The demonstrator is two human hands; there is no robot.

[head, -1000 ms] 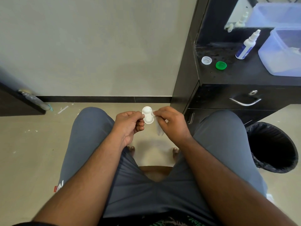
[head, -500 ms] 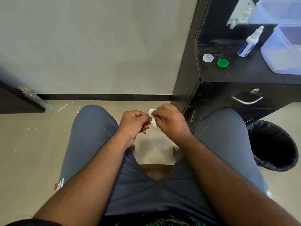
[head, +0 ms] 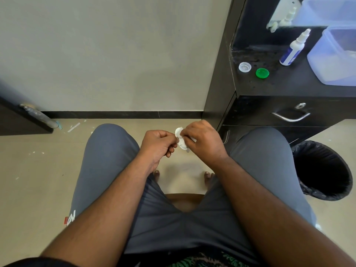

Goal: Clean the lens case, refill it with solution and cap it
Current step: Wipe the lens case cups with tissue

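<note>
A white lens case is held between my knees, above the floor. My left hand pinches its left edge. My right hand covers its right side, fingers pressing a small pale wipe against it; most of the wipe is hidden. On the black cabinet top lie a clear white cap and a green cap, both loose. A white solution bottle with a blue label stands upright behind them.
A translucent plastic box sits at the cabinet's right. Below the top is a drawer with a metal handle. A black lined bin stands on the floor at my right knee. A dark door edge is at far left.
My right hand has closed over the case, which a second ago faced up in plain sight. Both hands drifted slightly right, and the view tilted a little.
</note>
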